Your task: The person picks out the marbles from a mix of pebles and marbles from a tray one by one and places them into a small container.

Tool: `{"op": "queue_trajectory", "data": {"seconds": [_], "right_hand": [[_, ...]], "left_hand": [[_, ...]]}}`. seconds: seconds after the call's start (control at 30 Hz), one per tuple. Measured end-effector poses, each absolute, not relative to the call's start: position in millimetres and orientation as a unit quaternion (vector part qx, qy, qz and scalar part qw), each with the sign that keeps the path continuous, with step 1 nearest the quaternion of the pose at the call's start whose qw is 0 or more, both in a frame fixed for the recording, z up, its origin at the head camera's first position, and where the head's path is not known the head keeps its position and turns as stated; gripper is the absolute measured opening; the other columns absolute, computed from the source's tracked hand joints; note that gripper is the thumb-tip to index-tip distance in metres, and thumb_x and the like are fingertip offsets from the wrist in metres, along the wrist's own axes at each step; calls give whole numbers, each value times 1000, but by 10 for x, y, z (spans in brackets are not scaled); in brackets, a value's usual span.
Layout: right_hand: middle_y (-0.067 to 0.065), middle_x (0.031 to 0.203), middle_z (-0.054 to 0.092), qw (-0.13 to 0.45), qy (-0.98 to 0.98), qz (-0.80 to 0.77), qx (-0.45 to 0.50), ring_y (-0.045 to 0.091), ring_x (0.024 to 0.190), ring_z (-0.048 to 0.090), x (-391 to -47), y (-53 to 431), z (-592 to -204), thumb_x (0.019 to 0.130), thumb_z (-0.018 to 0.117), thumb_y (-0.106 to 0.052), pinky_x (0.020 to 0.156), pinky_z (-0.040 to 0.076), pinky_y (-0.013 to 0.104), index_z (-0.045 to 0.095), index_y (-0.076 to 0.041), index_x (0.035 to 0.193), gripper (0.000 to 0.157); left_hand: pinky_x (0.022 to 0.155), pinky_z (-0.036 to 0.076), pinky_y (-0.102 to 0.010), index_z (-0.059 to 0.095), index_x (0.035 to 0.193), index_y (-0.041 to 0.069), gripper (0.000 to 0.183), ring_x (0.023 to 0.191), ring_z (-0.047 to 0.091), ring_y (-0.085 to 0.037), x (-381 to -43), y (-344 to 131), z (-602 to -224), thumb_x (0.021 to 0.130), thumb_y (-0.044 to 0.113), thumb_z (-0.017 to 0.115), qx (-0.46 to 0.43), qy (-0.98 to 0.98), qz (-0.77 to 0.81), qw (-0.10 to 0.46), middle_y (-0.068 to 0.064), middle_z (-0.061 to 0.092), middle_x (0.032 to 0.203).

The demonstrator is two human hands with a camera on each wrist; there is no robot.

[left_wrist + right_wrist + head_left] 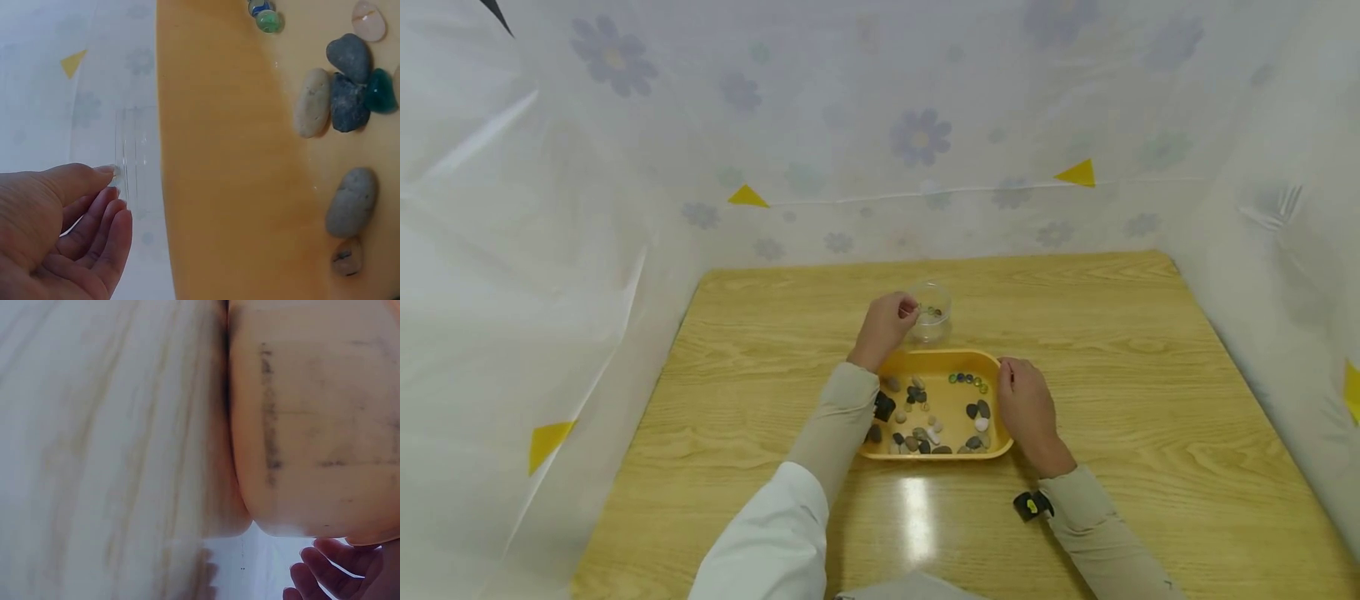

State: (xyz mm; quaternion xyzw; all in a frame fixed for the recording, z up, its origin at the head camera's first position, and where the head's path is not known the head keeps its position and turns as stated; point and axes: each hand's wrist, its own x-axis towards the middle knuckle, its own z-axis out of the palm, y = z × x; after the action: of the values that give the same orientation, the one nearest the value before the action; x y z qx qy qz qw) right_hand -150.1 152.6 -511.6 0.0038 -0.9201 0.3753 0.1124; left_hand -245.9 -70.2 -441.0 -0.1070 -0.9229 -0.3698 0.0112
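Note:
My left hand (883,329) reaches past the far left of a yellow plastic tray (867,456) to a clear round cup (929,333). Thumb and fingertips pinch a small clear glassy piece (115,177), mostly hidden, right at the cup's rim. Several small glass marbles (934,312) lie inside the cup. At the tray's right wall, my right hand (1028,408) grips the rim; in the right wrist view its curled fingers (334,565) show past the tray's corner. Dark, grey and white pebbles (353,203) are spread over the tray floor, and a row of glass marbles (968,379) lies near the far right corner.
The tray and cup stand on a wood-grain table (1150,400). Behind it hangs a pale flowered sheet (850,125), with plastic sheeting at both sides. Yellow triangles (748,197) mark the sheets. A black wrist camera (1032,505) sits at the right sleeve.

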Motion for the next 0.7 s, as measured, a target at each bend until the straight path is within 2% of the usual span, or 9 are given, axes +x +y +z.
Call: {"op": "queue_trajectory", "data": {"seconds": [0.33,0.7], "right_hand": [[15,101,60,113,-920,375,10,31,94,55,-1510,1529,-5118,102,29,-31,81,45,48,62,0,108,45],[15,101,60,106,-921,374,10,31,93,55,-1490,1525,-5080,102,30,-30,80,45,48,62,1,109,45]], "left_hand": [[73,49,-25,65,105,9,15,83,58,-12,-2372,-686,-4335,94,16,57,-149,-922,-356,-15,-1,63,95],[71,48,-24,65,108,5,19,80,57,-10,-2207,-633,-4186,94,16,57,-176,-920,-349,-21,0,63,94]]}}
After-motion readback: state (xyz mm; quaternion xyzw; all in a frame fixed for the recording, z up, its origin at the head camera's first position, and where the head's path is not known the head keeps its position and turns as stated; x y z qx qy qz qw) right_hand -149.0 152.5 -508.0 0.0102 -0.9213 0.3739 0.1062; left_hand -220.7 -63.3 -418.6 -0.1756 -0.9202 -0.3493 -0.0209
